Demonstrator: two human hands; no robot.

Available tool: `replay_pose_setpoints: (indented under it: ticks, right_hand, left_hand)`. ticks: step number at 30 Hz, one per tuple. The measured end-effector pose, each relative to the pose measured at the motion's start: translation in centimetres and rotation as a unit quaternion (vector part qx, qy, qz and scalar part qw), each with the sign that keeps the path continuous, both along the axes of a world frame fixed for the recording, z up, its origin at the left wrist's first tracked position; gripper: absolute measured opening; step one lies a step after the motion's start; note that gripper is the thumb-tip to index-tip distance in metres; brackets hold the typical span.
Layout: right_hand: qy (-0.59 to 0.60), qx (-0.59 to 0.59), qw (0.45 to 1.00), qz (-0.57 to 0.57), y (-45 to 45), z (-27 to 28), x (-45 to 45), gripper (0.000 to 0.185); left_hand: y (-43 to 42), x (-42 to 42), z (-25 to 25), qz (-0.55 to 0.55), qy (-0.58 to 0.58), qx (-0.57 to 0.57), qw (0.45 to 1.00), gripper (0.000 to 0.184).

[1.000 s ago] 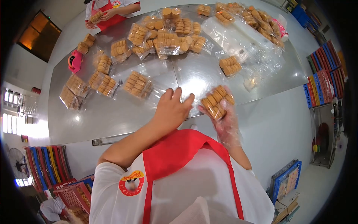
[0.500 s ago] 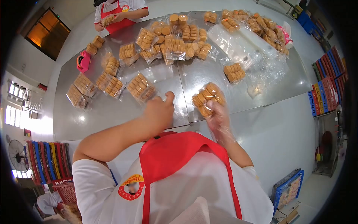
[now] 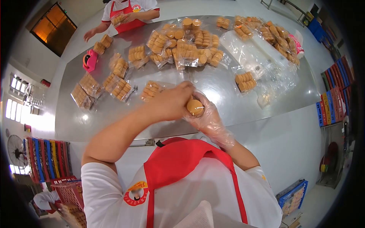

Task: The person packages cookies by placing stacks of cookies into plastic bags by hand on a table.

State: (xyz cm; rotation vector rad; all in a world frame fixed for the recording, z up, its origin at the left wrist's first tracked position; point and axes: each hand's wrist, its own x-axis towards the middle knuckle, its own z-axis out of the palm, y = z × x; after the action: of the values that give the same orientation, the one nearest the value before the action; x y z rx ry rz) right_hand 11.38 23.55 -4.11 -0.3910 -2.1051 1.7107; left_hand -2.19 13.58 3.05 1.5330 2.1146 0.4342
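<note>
A clear plastic bag of round cookies [image 3: 195, 107] is held end-on over the table's near edge, with one flat cookie face showing. My right hand [image 3: 211, 118], in a clear plastic glove, wraps round this bag from the right. Bare and closed, my left hand [image 3: 175, 99] meets the bag's upper left side; its fingertips are partly hidden. Just beyond my left wrist lies another cookie bag [image 3: 152, 90] on the metal table [image 3: 152, 127]. Further left are more filled bags [image 3: 121, 89].
A heap of cookie bags [image 3: 186, 51] covers the table's far middle. Flat empty plastic bags [image 3: 254, 57] lie at right beside a lone cookie bag [image 3: 245, 81]. A pink tape dispenser [image 3: 90, 60] stands far left. Across the table, a co-worker [image 3: 129, 17] holds a cookie bag.
My right hand has moved left and turned the bag end-on. My left hand has moved right to meet it. The co-worker's one hand has reached out toward the left.
</note>
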Motion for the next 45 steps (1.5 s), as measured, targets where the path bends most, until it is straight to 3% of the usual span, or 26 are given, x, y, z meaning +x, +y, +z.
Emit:
replay_pose_setpoints:
  ticks: [1, 3, 7, 9, 13, 16, 19, 22, 25, 28, 29, 30, 31, 32, 34, 37, 38, 40, 43, 45]
  right_hand:
    - [-0.022, -0.138, 0.990, 0.030, 0.6, -0.3, 0.0, 0.055]
    - [-0.067, -0.402, 0.909, 0.086, 1.7, -1.7, -0.1, 0.054]
    - [-0.025, -0.678, 0.734, 0.032, 1.3, -6.7, -0.8, 0.049]
    - [-0.011, -0.694, 0.720, 0.024, 0.4, -8.0, -1.0, 0.047]
    - [0.014, -0.662, 0.749, 0.013, -1.6, -8.6, -2.5, 0.044]
    - [0.027, -0.648, 0.761, 0.005, -2.0, -8.4, -2.7, 0.041]
    - [0.043, -0.632, 0.774, 0.002, -2.1, -8.0, -3.0, 0.038]
    - [0.072, -0.606, 0.793, 0.003, -2.6, -7.2, -3.9, 0.036]
    - [0.121, -0.535, 0.836, 0.009, -2.8, -6.0, -6.7, 0.034]
    - [0.170, -0.366, 0.915, 0.023, -2.7, -3.1, -9.7, 0.030]
    - [0.183, -0.290, 0.939, 0.026, -2.7, -2.0, -10.5, 0.028]
    - [0.161, 0.050, 0.985, 0.043, -1.9, -2.0, -11.0, 0.028]
    - [0.172, 0.368, 0.914, -0.021, -1.2, -2.1, -11.5, 0.028]
    - [0.110, 0.486, 0.867, 0.011, -1.4, -3.0, -12.3, 0.032]
    - [-0.022, 0.689, 0.720, 0.072, -2.6, -5.4, -13.8, 0.039]
    - [0.024, 0.724, 0.683, 0.090, -4.1, -7.9, -13.9, 0.048]
    - [0.037, 0.734, 0.673, 0.087, -3.6, -7.9, -13.5, 0.049]
    - [0.061, 0.694, 0.710, 0.098, -2.8, -9.3, -13.7, 0.060]
    - [0.040, 0.659, 0.745, 0.090, -1.8, -8.4, -11.2, 0.064]
    - [0.059, 0.555, 0.825, 0.093, -1.7, -6.6, -8.2, 0.065]
  left_hand:
    - [0.0, 0.7, -1.0, -0.009, 0.042, 0.035, 0.998, 0.057]
    - [0.2, 2.1, -1.0, -0.031, 0.067, 0.027, 0.997, 0.055]
    - [0.7, 4.0, -2.7, -0.056, 0.099, 0.026, 0.993, 0.054]
    - [0.9, 4.7, -2.9, -0.078, 0.111, 0.023, 0.990, 0.054]
    - [0.7, 6.9, -4.3, -0.122, 0.147, 0.090, 0.977, 0.059]
    - [0.3, 6.6, -3.2, -0.044, 0.097, 0.087, 0.990, 0.069]
    - [0.6, 5.2, -0.8, 0.050, 0.138, -0.019, 0.989, 0.065]
    - [0.6, 4.2, -3.2, 0.035, 0.067, -0.041, 0.996, 0.048]
    - [-1.1, 5.8, -4.3, 0.152, 0.040, 0.109, 0.982, 0.029]
    - [-3.9, 6.0, -6.2, 0.235, -0.063, 0.299, 0.923, 0.021]
    - [-4.3, 6.1, -7.7, 0.284, -0.186, 0.334, 0.879, 0.021]
    - [-4.6, 6.1, -9.8, 0.327, -0.307, 0.363, 0.816, 0.021]
    - [-4.7, 5.9, -11.5, 0.362, -0.423, 0.384, 0.737, 0.021]
    - [-4.6, 5.7, -12.7, 0.398, -0.465, 0.369, 0.699, 0.020]
    - [-4.4, 5.2, -15.1, 0.463, -0.543, 0.332, 0.616, 0.019]
    - [-4.6, 4.6, -19.8, 0.505, -0.602, 0.267, 0.559, 0.023]
    - [-4.4, 4.6, -20.1, 0.498, -0.605, 0.265, 0.562, 0.025]
    - [-4.6, 4.2, -20.8, 0.475, -0.621, 0.248, 0.571, 0.030]
    - [-5.6, 4.5, -18.2, 0.442, -0.651, 0.180, 0.591, 0.035]
    - [-6.5, 3.9, -17.9, 0.423, -0.672, 0.159, 0.587, 0.037]
